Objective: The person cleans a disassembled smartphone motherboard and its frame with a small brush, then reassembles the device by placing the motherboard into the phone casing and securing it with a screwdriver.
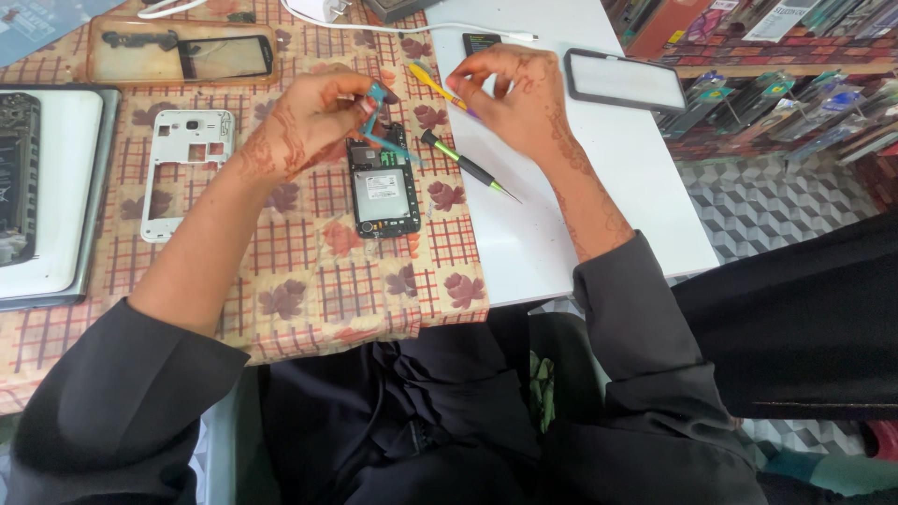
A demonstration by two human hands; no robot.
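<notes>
Left hand [304,122] pinches the teal tweezers [379,126] over the opened phone [382,190], right hand [514,103] loosely curled, empty — steady your wrist on the bench [561,234].

A slim teal plastic pry tool [379,117] stands tilted, its upper end pinched in the fingers of the left hand [304,122] and its lower tip reaching down to the top edge of the opened phone. That opened black smartphone body [382,187] lies flat and face down on the leaf-patterned checked cloth, back cover off (a silver-grey battery with a white label fills its middle), long axis running away from the person. A yellow-handled tool with a purple end [438,86] lies slanted under the fingers of the right hand [510,98], on the white tabletop.
</notes>
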